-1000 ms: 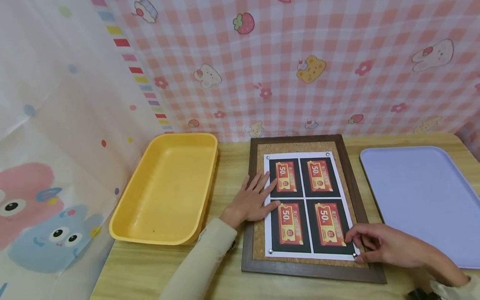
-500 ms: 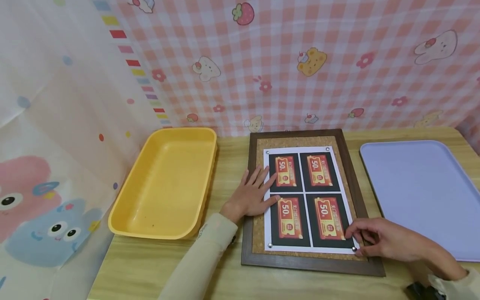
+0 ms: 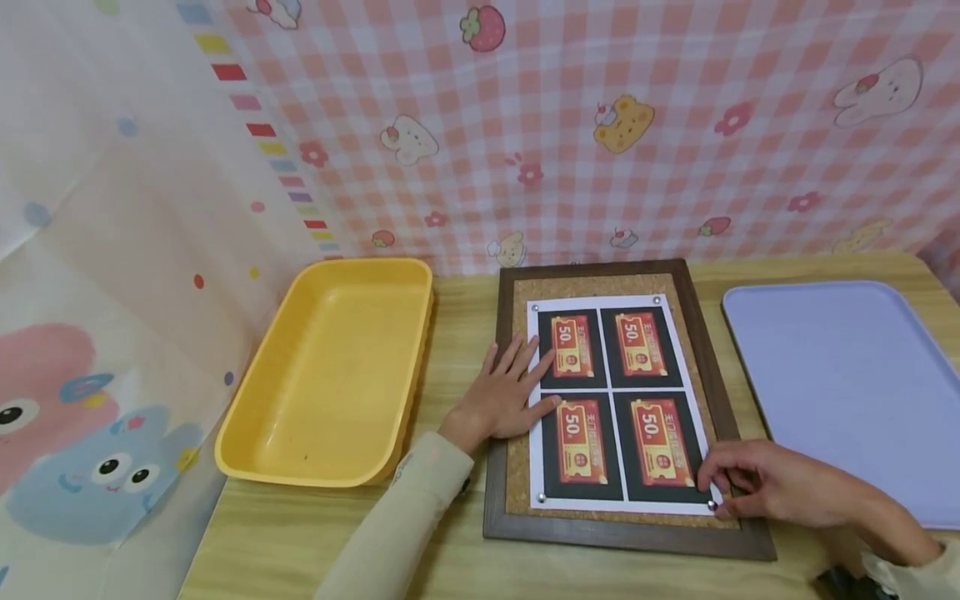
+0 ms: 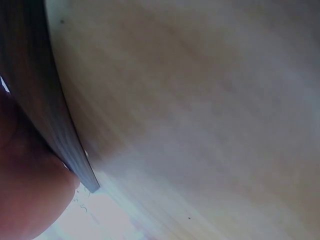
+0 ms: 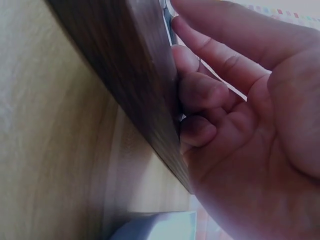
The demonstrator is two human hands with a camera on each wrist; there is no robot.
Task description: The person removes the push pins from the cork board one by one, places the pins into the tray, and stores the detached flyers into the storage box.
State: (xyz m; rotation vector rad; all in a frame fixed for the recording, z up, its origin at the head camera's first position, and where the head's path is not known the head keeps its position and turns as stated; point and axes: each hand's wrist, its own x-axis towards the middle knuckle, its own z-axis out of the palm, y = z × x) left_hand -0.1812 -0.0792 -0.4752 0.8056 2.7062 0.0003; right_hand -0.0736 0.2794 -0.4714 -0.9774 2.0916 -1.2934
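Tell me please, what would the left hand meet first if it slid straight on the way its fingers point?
The left hand would probably meet the upper-left red ticket first, just by its index fingertip. It looks flat, though depth is hard to judge.

Left hand (image 3: 501,404): bare. Left sleeve (image 3: 397,521), 7 o'clock in head view: cream; faint grey marking (image 3: 402,473), 12 o'clock edge; small black part (image 3: 466,485), 2 o'clock edge. Right hand (image 3: 787,485): bare. Right sleeve (image 3: 917,575), 4 o'clock: cream; black block (image 3: 843,585), 9 o'clock side.

White coupon sheet (image 3: 611,389) lies flat on corkboard (image 3: 585,287); its near right pin (image 3: 712,506) seems silver.
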